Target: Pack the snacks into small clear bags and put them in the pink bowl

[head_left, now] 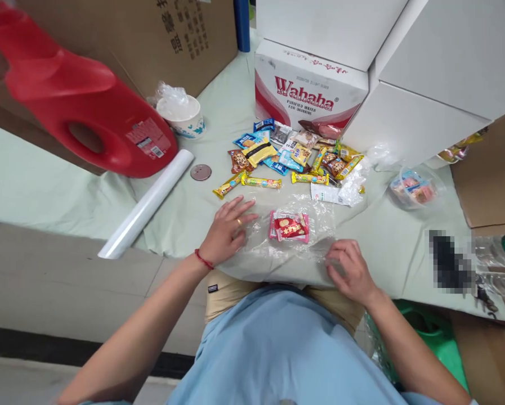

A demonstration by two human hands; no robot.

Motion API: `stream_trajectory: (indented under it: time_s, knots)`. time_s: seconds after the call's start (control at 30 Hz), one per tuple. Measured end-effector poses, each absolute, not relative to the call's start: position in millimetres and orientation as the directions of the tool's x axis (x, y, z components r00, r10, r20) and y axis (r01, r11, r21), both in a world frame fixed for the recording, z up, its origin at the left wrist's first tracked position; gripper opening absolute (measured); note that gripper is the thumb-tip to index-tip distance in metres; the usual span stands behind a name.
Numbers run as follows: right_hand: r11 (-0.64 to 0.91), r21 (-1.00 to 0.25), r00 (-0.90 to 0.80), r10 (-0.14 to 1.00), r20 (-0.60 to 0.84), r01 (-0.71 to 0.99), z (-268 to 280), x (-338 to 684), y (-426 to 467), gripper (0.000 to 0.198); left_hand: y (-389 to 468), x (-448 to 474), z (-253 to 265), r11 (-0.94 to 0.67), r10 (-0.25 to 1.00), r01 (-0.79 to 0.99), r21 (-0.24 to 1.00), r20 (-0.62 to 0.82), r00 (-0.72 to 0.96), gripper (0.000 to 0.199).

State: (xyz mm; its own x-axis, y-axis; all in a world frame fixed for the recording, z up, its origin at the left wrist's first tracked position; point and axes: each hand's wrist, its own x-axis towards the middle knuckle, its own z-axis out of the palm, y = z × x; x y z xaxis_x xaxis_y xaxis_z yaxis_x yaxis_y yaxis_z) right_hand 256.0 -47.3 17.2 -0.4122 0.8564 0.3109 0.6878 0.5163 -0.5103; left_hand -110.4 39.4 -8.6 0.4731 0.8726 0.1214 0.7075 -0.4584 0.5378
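A piece of clear plastic film [320, 216] is spread on the table before me. On it lies a small stack of red and pink snack packets [292, 226]. My left hand [227, 233] rests on the film's left edge with its fingers spread, a ring and a red bracelet on it. My right hand [351, 270] is at the film's lower right corner; its thumb and forefinger tips nearly meet there, pinching the film's edge. Just behind the film are yellow stick-shaped snack packets [261, 181] and a pile of mixed wrapped snacks [292, 152].
A roll of film [148, 202] and a big red bottle [95, 101] are at left, with a round metal lid [201, 172] and a paper cup [187, 121]. Behind stands a Wahaha carton [307, 90]. At right are a clear tub of packets [416, 188] and keys [486, 298].
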Motion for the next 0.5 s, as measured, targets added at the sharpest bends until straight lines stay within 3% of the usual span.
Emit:
stream_trajectory:
  time_s: [0.17,0.33,0.43,0.5]
  knots:
    - [0.491,-0.44,-0.416,0.871,0.26,0.752,-15.1,250.7,-64.5,0.037,26.0,-122.8,-5.1,-0.575,0.745,0.649,0.498,-0.008,0.667,0.079]
    - [0.512,-0.419,-0.441,0.859,0.26,0.75,-16.7,238.2,-37.4,0.019,20.1,-132.6,-6.3,-0.616,0.676,0.621,0.486,-0.078,0.732,0.089]
    - [0.54,-0.533,-0.48,0.837,0.261,0.652,-1.4,234.4,-15.3,0.021,18.7,-129.5,-6.5,-0.619,0.682,0.618,0.484,-0.057,0.729,0.079]
    - [0.501,-0.647,-0.498,0.841,0.21,0.574,8.5,234.1,0.4,0.024,20.1,-123.0,-7.9,-0.585,0.739,0.651,0.483,-0.013,0.674,0.058]
